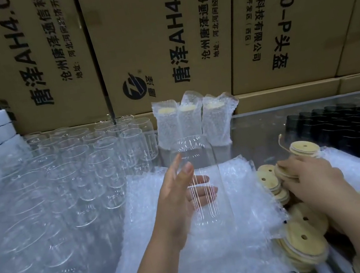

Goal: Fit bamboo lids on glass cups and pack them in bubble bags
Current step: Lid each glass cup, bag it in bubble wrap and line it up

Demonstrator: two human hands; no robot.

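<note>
Early going here, by the look of it. Three packed cups [189, 120], each lidded and sleeved in bubble wrap, stood upright in a row at the back edge of the bench [260, 123], against the cardboard boxes [159, 44]. That was all the finished work in view.

The left hand [180, 198] had its fingers wrapped round one glass cup [202, 180], thumb up its near side. It held the cup upright above the flat pile of bubble bags [216, 244] in the middle of the bench, and there was no lid on it yet.

The right hand [310, 179] was down among the loose lids [303, 237] heaped toward the right edge. Its fingers were curled over a bamboo lid [284, 172] and pinched its rim, though whether they had one disc or several I couldn't tell.

Plenty left. The bare cups [88, 161] filled the whole left half of the bench in rows, none lidded and none bagged. The cup in hand needed its lid pressed on and then a bag from the pile, and after that came the rest of those rows. I'd call it a small fraction done.
</note>
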